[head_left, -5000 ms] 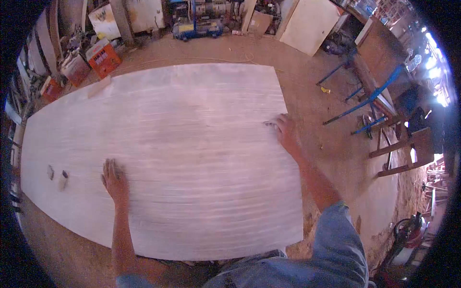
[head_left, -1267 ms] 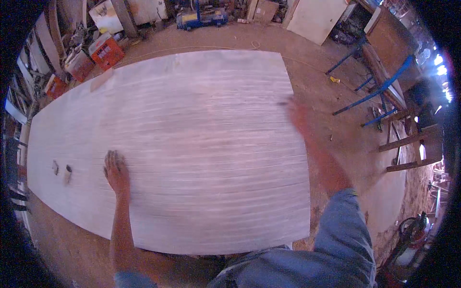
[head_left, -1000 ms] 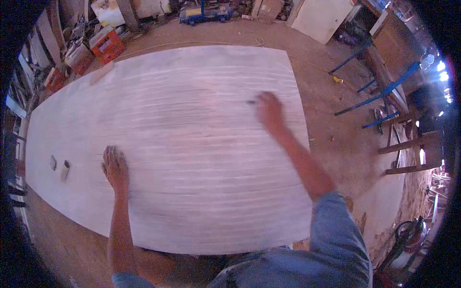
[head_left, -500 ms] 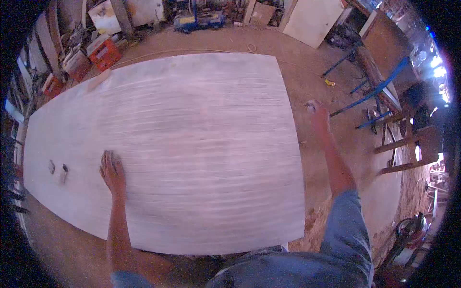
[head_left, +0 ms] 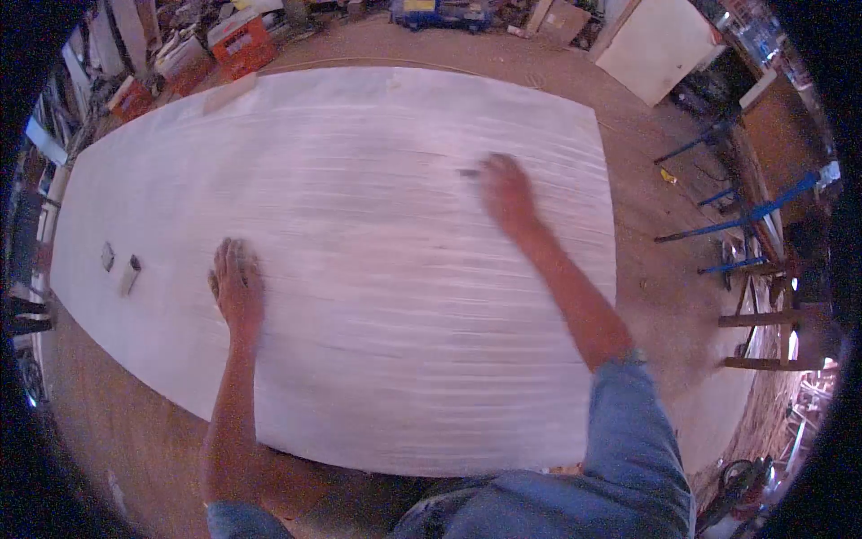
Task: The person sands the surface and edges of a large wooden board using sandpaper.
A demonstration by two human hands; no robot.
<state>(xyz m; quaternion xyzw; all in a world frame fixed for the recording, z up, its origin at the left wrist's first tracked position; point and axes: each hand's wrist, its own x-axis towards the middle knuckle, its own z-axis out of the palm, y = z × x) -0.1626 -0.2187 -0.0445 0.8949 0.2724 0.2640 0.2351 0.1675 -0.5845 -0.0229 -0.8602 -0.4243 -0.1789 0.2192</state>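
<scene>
A large pale board (head_left: 377,314) with streaks running across it lies in front of me. My left hand (head_left: 237,280) rests on its left part with the fingers spread. Over the upper right part of the board is my right hand (head_left: 508,193), blurred, its fingers closed round a small dark object (head_left: 468,172) that sticks out to the left. What that object is cannot be made out. On the board's left end are a small grey piece (head_left: 108,257) and a short block (head_left: 131,275) with a dark end.
Red crates (head_left: 241,45) stand beyond the board's far left edge. A blue machine (head_left: 440,13) is at the back. To the right are a blue metal frame (head_left: 745,216) and wooden legs (head_left: 763,320). A yellow scrap (head_left: 668,176) lies on the floor.
My right hand has moved left from beyond the board's right edge to over the board. The view has shifted, and my left hand still rests on the board.
</scene>
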